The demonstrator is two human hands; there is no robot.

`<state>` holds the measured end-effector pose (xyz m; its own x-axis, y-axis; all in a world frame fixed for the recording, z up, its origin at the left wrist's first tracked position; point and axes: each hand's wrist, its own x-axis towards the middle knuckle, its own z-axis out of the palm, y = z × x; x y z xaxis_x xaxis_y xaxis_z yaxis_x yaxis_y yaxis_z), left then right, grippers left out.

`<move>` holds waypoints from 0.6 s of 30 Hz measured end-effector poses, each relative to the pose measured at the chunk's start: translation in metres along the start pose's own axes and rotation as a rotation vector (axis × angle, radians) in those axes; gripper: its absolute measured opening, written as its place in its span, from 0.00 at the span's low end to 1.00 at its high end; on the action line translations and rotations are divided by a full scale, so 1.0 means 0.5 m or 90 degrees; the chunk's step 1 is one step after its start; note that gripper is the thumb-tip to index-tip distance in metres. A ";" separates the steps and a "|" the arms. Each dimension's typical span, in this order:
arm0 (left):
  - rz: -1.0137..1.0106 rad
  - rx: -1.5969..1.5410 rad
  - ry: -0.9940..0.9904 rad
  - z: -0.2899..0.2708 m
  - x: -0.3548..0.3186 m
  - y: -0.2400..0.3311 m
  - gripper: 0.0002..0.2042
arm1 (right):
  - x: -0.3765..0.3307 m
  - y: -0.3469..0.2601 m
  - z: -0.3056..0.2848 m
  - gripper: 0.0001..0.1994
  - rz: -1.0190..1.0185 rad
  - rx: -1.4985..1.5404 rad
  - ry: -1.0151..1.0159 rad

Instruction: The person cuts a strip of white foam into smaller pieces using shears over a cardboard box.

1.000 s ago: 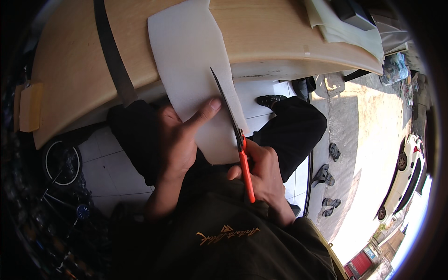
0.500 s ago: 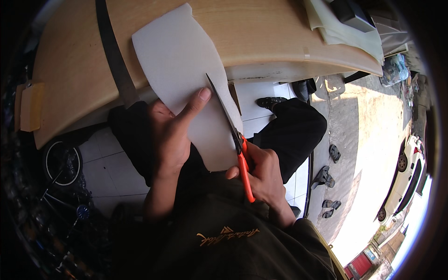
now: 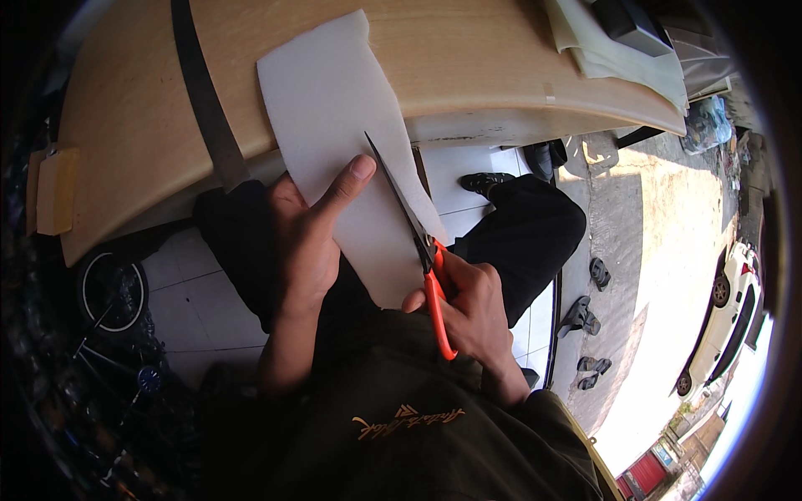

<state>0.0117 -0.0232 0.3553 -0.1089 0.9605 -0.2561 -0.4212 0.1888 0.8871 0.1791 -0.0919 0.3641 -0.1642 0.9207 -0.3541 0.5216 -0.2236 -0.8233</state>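
A long white sheet [image 3: 334, 100], paper-like or foam-like with curved sides, slants from the wooden table toward my lap. My left hand [image 3: 311, 246] grips its left edge, thumb on top and fingers beneath. In my right hand [image 3: 478, 307] is a pair of scissors [image 3: 436, 313] with orange-red handles and dark blades. One blade lies over the sheet, its tip pointing up and left, close to my left thumb. The other blade cannot be seen, so how far the scissors are spread is unclear. The sheet's lower end hangs above my lap.
A dark flat strip [image 3: 205, 92] lies across the table [image 3: 468, 50] on the left. Pale sheets [image 3: 618, 67] rest at its far right. A bicycle wheel [image 3: 112, 292] stands lower left. Sandals [image 3: 579, 317] and a parked white car [image 3: 723, 313] are to the right.
The sheet has turned slightly clockwise, its far end shifting right. Both hands and the scissors stay nearly in place.
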 end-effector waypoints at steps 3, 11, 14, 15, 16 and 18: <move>0.008 -0.003 0.027 0.006 0.002 -0.005 0.11 | 0.001 0.002 0.000 0.22 -0.013 -0.017 -0.007; -0.038 -0.017 -0.004 -0.001 -0.005 -0.013 0.11 | 0.012 -0.007 0.000 0.24 -0.031 -0.044 -0.001; -0.036 -0.002 -0.008 0.004 -0.006 -0.007 0.11 | 0.011 0.002 0.006 0.24 -0.011 0.016 0.001; -0.037 0.001 -0.010 0.006 -0.006 -0.004 0.11 | 0.010 0.005 0.007 0.24 -0.006 0.040 0.001; -0.038 0.001 -0.010 0.007 -0.006 -0.002 0.11 | 0.011 0.003 0.006 0.25 -0.004 0.026 0.002; -0.019 0.001 0.005 0.007 -0.004 -0.001 0.11 | 0.012 -0.002 0.004 0.25 -0.001 -0.002 0.004</move>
<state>0.0153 -0.0245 0.3565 -0.1030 0.9527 -0.2860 -0.4229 0.2183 0.8795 0.1759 -0.0870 0.3619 -0.1592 0.9231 -0.3502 0.5236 -0.2218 -0.8226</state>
